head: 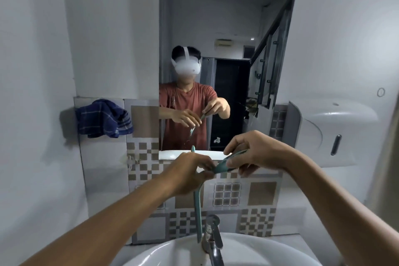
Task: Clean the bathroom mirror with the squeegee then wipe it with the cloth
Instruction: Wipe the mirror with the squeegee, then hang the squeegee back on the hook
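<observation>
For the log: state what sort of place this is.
A bathroom, probably: a white ceramic washbasin with a metal tap, a tall frameless wall mirror, and a white plastic paper dispenser.

Your left hand (190,176) and right hand (257,153) are bare: no gloves, rings or watch show on either. Both forearms are uncovered from wrist to the frame's lower edge, with no sleeve reaching them. In the mirror (228,28) your reflection wears a short-sleeved T-shirt (185,114) of a rust-red colour, with a shallow V at the neck and sleeves ending above the elbow. A white headset (187,66) sits on your head: a smooth, rounded front shell, a white band round the sides, and one white strap running over the crown. Short dark hair shows above and beside the straps.
</observation>
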Motion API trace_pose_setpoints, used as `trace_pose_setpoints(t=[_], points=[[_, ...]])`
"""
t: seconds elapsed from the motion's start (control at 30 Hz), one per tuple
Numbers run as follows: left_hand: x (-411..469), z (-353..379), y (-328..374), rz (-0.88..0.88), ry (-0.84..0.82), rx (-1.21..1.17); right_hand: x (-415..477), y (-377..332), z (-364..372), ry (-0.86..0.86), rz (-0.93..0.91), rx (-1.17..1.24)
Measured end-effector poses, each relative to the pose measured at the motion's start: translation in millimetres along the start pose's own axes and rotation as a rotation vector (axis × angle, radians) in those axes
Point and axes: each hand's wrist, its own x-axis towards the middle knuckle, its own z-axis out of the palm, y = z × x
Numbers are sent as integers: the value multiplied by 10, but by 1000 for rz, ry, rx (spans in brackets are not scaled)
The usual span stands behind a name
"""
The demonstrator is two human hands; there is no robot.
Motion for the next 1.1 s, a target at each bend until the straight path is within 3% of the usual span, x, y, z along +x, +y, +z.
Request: trace_pose_setpoints(t=[0.2,0.33,0.5,0.67,0.87,1.1], points=[[-212,-121,-124,-132,116,-178,80,-55,203,161,-183,359],[-358,-205,-240,-186,184,-239,310,-109,550,253,-270,340],[-518,-305,-394,-217,376,-343,559,-215,1031,265,-312,355],[-712,-312,-749,-235,501,-298,837,-298,1501,252,-333,312],[-882,-270,-1262,-284,572,-228,1241,-212,2088,182,-358,76],[-849,-270,-1770,-344,568,-212,1714,-112,2541,172,-357,59]])
